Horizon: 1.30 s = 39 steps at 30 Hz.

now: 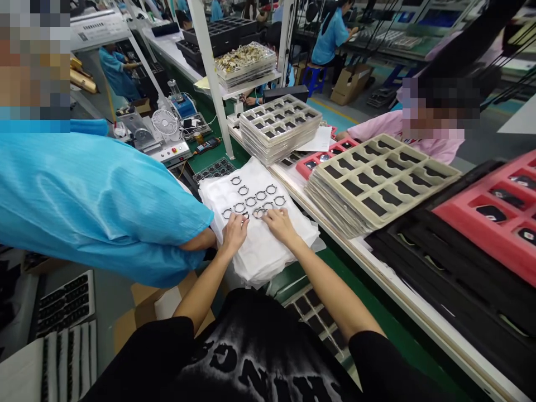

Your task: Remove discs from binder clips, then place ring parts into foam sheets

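Several thin black ring frames with small lugs, like watch cases, lie in loose rows on a stack of white sheets (268, 259). My left hand (234, 231) is closed at the front of the rows, its fingertips pinching a small black ring frame (245, 215) seen nearly edge-on. Beside it, my right hand (280, 224) has its fingers curled, thumb and index at the edge of another ring frame (258, 213). Behind the hands, more ring frames (250, 201) rest flat and apart from each other.
A person in a blue sleeve (125, 206) stands close on my left. To the right, a bench holds stacked beige trays (343, 209), clear trays (272, 139) and red foam trays (469, 206). Someone in pink (377, 125) sits across. A small fan (164, 122) stands behind.
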Motion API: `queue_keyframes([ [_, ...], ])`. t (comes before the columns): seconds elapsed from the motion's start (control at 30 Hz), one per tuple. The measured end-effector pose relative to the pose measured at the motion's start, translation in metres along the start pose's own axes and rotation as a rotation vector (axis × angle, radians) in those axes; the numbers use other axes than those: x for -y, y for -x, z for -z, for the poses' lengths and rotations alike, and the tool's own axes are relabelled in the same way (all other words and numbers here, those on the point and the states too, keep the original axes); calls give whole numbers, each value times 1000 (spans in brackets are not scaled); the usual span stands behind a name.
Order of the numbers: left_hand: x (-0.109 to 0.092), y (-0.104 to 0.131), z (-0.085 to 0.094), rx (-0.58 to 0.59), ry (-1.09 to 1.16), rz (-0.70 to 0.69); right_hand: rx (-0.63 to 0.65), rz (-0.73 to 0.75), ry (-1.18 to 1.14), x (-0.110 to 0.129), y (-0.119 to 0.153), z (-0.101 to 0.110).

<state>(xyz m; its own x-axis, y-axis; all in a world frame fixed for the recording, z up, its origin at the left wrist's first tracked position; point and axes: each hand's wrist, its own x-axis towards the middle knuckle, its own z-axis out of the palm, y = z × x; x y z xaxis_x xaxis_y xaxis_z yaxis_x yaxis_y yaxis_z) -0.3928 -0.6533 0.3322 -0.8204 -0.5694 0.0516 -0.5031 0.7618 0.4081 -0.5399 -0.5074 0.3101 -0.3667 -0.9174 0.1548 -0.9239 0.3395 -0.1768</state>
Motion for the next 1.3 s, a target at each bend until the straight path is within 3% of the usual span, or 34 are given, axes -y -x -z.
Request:
queue_keyframes([
  [0.1,-19,-20,-16,72,-51,-64,-126,-123,16,-36,7,8],
  [0.2,-31,-32,-33,152,-147,-74,-42,-157,-33,-53,0,10],
  [0.3,-35,-36,-41,177,-186,-52,50,-159,-57,-52,-12,3],
  [0.5,-30,-42,-39,224,-175,-86,106,-150,-75,-45,-27,-10],
  [0.63,-25,-50,-33,253,-133,-137,111,-125,-100,-49,-33,1],
  [0.73,-25,-48,-26,219,-94,-159,66,-124,-117,-47,-22,14],
  [0.8,-29,-40,-23,190,-70,-176,-26,-179,-134,-40,2,16],
  [0.87,-38,-27,-22,151,9,-216,-214,-301,-166,-27,44,8],
  [0.93,-52,-7,-26,111,155,-300,-425,-467,-195,-8,98,-11],
  [1.0,-71,17,-36,111,310,-431,-526,-638,-200,16,160,-36],
  [1.07,-92,43,-52,193,391,-587,-526,-813,-188,40,219,-59],
  [1.17,-122,77,-89,416,340,-809,-408,-1053,-145,62,292,-81],
  [1.3,-161,98,-157,706,-19,-1043,-237,-1227,-94,47,355,-88],
])
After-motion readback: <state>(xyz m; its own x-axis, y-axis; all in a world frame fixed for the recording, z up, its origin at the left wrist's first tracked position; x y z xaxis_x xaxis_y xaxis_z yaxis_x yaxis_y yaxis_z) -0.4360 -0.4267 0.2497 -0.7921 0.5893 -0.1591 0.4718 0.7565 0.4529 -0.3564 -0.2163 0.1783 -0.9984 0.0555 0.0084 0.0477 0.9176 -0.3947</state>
